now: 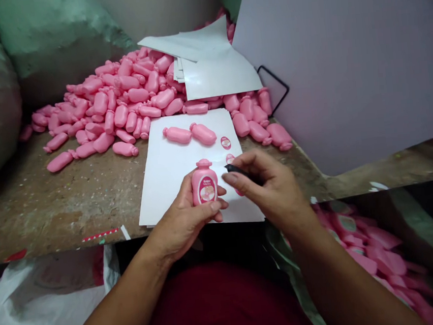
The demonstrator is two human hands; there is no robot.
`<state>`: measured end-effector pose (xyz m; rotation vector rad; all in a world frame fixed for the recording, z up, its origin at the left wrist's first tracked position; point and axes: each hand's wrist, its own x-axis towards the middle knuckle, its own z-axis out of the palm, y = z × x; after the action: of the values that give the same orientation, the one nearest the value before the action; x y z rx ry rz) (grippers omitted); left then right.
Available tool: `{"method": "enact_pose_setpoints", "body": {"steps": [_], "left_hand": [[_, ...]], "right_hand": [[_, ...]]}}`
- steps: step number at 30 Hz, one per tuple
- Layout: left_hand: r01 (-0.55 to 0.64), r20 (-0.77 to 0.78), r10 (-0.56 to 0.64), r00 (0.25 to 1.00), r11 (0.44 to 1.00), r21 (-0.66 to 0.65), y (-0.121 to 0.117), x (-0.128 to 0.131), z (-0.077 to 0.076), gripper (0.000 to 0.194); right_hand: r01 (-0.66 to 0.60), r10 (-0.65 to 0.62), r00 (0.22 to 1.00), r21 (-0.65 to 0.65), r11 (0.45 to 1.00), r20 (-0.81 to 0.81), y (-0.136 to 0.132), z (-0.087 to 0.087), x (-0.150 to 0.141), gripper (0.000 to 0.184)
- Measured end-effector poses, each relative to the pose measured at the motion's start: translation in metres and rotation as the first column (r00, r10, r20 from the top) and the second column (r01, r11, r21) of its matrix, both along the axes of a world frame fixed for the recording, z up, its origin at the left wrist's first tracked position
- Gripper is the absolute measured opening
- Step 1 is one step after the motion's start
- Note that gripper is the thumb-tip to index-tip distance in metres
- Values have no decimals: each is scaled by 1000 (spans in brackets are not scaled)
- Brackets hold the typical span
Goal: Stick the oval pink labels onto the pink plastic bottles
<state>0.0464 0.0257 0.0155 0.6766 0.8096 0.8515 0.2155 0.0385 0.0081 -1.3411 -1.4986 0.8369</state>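
My left hand (190, 208) is closed round a small pink bottle (203, 170), held upright with an oval "BABY" label (207, 189) on its front. Just to the right, my right hand (268, 185) pinches a slim black tool (240, 170) whose tip points left toward the bottle; its exact kind is unclear. Under both hands lies a white sticker sheet (165, 188) with a few oval stickers (226, 142) along its right side, some partly covered by my right hand. Two unlabelled pink bottles (203, 134) rest on the sheet's upper part.
A large heap of pink bottles (128, 84) covers the back of the worn wooden table (100, 194), with white sheets (219, 70) on top. Full sacks (55, 40) stand at back left. A pale panel (345, 68) rises at right. Below right, a sack holds labelled bottles (381, 249).
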Motion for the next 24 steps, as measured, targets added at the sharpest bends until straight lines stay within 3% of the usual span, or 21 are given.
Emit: {"method": "enact_pose_setpoints", "body": {"steps": [4, 8, 10, 12, 15, 17, 19, 22, 24], "left_hand": [[53, 30, -53, 998, 998, -25, -3, -4, -1, 87], [117, 81, -110, 991, 990, -85, -3, -10, -6, 90], [123, 85, -114, 990, 987, -107, -5, -18, -7, 81], [89, 7, -89, 996, 991, -100, -9, -39, -5, 66], [20, -333, -32, 942, 999, -39, -30, -100, 4, 49], [1, -641, 0, 767, 1000, 2, -56, -155, 13, 42], [7, -869, 35, 494, 999, 44, -83, -208, 19, 42], [80, -992, 120, 43, 989, 124, -97, -258, 20, 46], [157, -964, 214, -161, 969, 189, -77, -259, 18, 47]], "right_hand": [[-183, 149, 963, -142, 973, -224, 5, -2, -11, 33], [-218, 162, 929, -137, 966, -333, 14, -9, -15, 25], [-186, 135, 934, -127, 974, -331, 16, -12, -13, 22], [-149, 103, 949, -133, 980, -298, 16, -15, -9, 22], [-66, 32, 978, -163, 984, -207, 14, -17, 1, 25], [16, -44, 987, -179, 984, -154, 15, -18, 10, 28], [64, -82, 992, -178, 982, -96, 16, -20, 17, 28], [97, -105, 994, -163, 982, -37, 18, -24, 22, 28], [114, -119, 993, -142, 983, -27, 19, -27, 22, 28]]}}
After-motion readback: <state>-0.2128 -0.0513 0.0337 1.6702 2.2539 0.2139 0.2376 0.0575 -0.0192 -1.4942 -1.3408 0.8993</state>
